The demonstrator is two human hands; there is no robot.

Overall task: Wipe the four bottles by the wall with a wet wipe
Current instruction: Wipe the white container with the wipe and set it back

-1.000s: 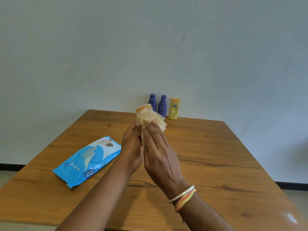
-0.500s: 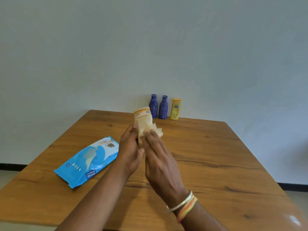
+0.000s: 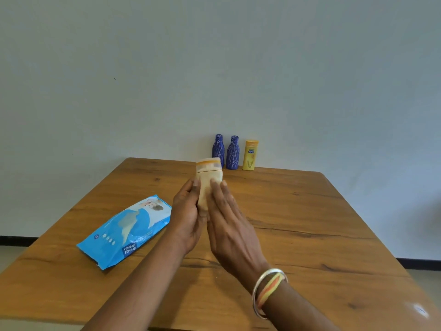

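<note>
Above the table [image 3: 298, 211], left hand [image 3: 185, 218] grips the cream bottle [image 3: 209, 172] upright — right hand [image 3: 232, 225] presses flat-fingered against its side.

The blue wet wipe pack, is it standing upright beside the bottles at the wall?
No, the wet wipe pack lies flat on the wooden table, left of the left hand that holds the cream bottle.

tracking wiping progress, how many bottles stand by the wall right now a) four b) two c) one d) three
D: the left blue bottle, the right blue bottle and the yellow bottle stand by the wall, while the left hand holds the fourth bottle.
</note>
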